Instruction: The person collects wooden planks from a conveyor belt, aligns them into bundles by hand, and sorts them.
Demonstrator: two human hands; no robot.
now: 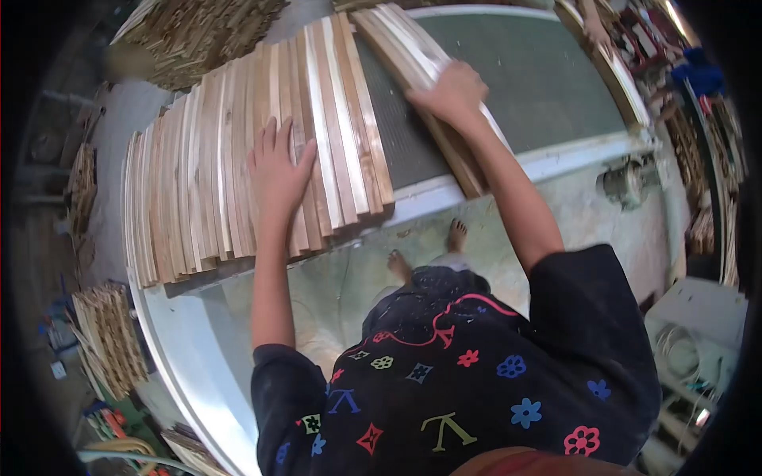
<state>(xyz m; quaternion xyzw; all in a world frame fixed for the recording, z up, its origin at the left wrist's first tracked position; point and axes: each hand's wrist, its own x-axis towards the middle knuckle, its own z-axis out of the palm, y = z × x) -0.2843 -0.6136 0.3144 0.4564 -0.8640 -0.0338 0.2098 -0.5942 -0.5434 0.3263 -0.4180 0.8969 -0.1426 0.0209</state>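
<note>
Reaching arms: both go forward from the black shirt (468,373) over the surface (532,71), well apart, palms down.
Left hand: (282,170) arm nearly straight, hand laid flat on top of the long row of wooden strips (206,166), toward its right-hand part; fingers spread and pointing away from the body, thumb out to the right.
Left grip: wide, not closed around any strip.
Right hand: (454,94) elbow bent a little, forearm slanting up and inward; hand sits across the small bundle of strips (397,47), thumb on the side facing the row, fingers over the far side.
Right grip: narrow, holding the small bundle.
Strips: row lies side by side on the left half of the surface, near ends uneven; small bundle lies slanted to the right of the row, bare green top between them at the near end.
Far right: another person's hand (595,33) at a long wooden piece (607,71) along the surface's end.
Hidden: right fingertips hard to make out; strip faces under both palms covered; count of strips in the small bundle unclear.
Cut off: co-worker's body out of view; corners black, side clutter dim and blurry.
</note>
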